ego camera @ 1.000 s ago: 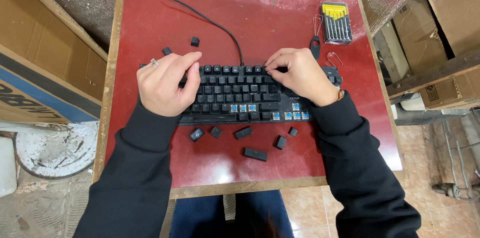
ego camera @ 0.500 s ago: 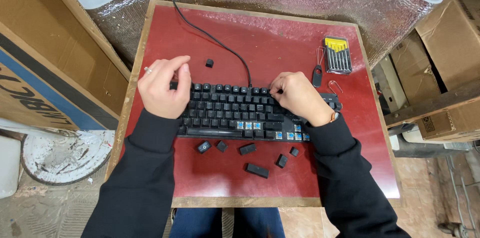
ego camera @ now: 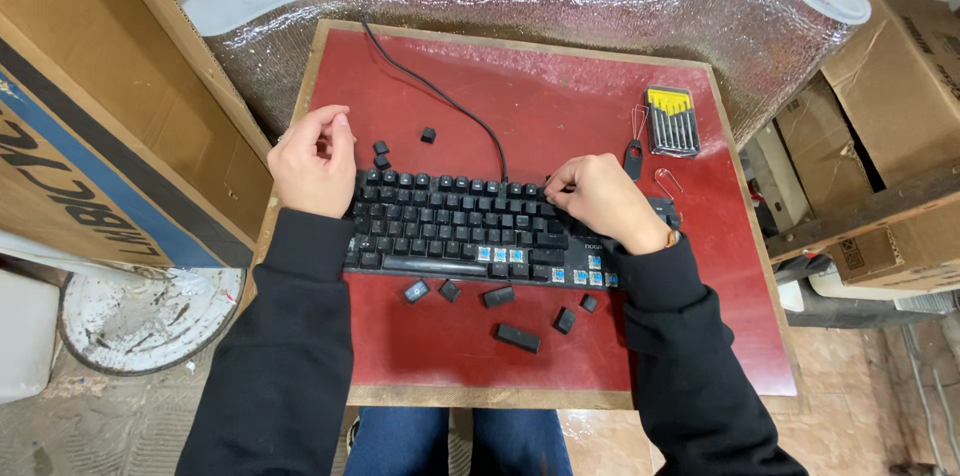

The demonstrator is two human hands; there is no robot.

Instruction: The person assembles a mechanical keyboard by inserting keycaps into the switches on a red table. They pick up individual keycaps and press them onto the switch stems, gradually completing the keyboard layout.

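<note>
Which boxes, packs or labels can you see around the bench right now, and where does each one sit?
Large cardboard box: left of the table, brown with a blue stripe and dark lettering.
Stacked cardboard boxes: right of the table, brown, open flaps.
Screwdriver case: on the red table, right of the keyboard, clear, rectangular, yellow top.

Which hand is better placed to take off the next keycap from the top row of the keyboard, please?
Probably the right hand: its fingertips rest on the top row of the keyboard, near the middle. The left hand is curled at the keyboard's far left corner, beside two loose keycaps.
</note>
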